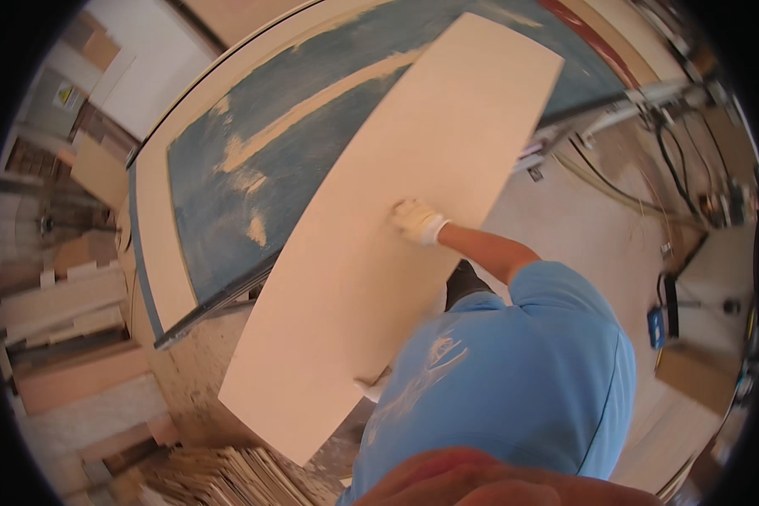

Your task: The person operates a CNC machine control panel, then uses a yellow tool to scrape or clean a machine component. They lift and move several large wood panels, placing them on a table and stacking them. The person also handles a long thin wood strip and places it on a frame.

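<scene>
A large pale wooden board [405, 169], like a sheet of plywood, slants across the middle of the view. Its far end lies over a blue-topped table with worn tan patches [287, 152], while its near end sticks out past the table's edge. My right hand [417, 221], in a whitish work glove, rests on the board's upper face with its fingers spread over it. At the board's near long edge, beside my body, my left hand [371, 388] grips the wood, also gloved. Most of that hand is hidden by the board and my blue shirt.
Stacked boards and offcuts [67, 304] fill the left side. More thin wooden strips [219, 476] are piled at the bottom. Hoses and cables [679, 160] run along machinery on the right. A cardboard piece [691, 379] and a blue object [656, 327] lie at the right.
</scene>
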The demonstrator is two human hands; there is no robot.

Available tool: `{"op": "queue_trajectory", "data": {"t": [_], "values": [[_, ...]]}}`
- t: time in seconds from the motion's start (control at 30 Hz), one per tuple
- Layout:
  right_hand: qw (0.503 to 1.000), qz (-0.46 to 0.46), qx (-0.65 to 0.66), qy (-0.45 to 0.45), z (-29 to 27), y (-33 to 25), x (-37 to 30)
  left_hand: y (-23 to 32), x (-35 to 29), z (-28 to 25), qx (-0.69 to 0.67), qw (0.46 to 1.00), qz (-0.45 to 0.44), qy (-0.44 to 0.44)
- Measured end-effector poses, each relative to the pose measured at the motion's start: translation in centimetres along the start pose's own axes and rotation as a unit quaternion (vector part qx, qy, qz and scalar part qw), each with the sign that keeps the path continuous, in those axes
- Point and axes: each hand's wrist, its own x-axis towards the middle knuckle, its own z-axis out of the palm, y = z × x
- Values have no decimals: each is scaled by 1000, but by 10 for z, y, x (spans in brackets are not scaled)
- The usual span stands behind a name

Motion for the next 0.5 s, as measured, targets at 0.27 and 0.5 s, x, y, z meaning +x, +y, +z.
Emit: {"op": "queue_trajectory", "data": {"t": [0.27,0.5], "values": [[996,11,-89,22,-55,196,157,-109,-3,89,-75,972,-116,188],[981,-20,-190,-18,-74,211,290,-133,16,87,-126,977,-59,163]]}}
